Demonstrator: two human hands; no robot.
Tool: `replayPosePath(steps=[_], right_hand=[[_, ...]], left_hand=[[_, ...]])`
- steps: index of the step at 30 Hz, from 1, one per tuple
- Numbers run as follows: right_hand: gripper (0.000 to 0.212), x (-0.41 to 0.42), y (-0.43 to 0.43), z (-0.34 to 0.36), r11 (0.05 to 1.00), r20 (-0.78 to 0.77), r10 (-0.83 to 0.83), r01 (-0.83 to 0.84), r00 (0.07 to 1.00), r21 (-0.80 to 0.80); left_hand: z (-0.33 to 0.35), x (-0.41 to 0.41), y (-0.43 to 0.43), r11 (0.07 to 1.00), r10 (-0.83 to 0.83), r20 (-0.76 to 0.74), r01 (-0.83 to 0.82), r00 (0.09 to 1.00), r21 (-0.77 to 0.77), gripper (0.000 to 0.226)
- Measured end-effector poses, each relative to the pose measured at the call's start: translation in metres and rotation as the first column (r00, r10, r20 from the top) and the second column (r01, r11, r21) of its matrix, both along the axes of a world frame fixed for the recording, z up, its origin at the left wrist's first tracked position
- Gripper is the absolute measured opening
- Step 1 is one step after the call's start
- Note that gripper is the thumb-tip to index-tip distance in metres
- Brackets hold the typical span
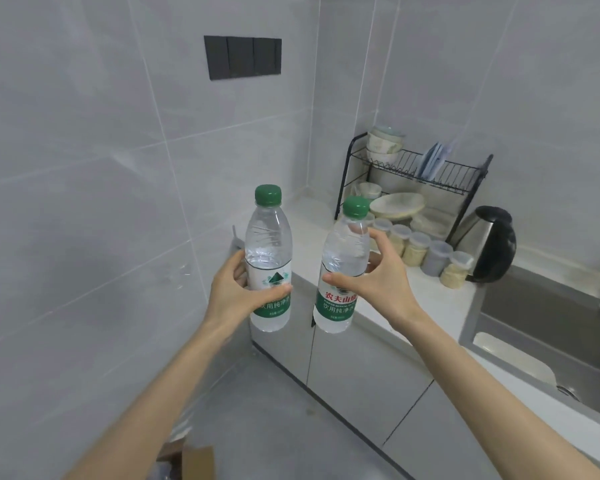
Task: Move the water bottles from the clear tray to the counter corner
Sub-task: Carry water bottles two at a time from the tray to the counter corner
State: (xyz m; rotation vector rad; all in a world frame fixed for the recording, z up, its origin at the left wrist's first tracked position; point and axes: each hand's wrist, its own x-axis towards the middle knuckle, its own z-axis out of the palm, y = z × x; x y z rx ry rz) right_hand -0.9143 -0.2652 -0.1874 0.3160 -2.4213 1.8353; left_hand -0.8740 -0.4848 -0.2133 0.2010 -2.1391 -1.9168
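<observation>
I hold two clear water bottles with green caps and green-and-white labels, both raised in the air in front of the counter's near end. My left hand [238, 289] grips the left bottle [269, 244] round its middle, and it stands upright. My right hand [378, 275] grips the right bottle [343, 251] round its upper body, and this one leans a little to the right. The white counter [426, 296] runs back to the wall corner [309, 202] behind the bottles. The clear tray is not in view.
A black dish rack [416, 174] with bowls and plates stands at the counter's far end. Several lidded jars [426, 251] line up in front of it beside a black kettle [492, 244]. A steel sink [548, 323] lies to the right. A cardboard box [196, 462] sits on the floor.
</observation>
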Motion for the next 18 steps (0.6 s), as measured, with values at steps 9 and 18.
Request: replayPosePath(steps=[9,18], right_hand=[[0.088,-0.159,-0.017,-0.048,0.999,0.055,0.005,-0.007,0.998,0.045],[0.082,-0.310,-0.030,-0.087,0.987,0.112,0.059,-0.075,0.992,0.143]], left_hand=[[-0.041,-0.164,-0.016,0.999,-0.044,0.063,0.046,0.997,-0.021,0.068],[-0.089,-0.314,-0.013,0.992,-0.060,0.192,0.080,0.980,-0.099,0.066]])
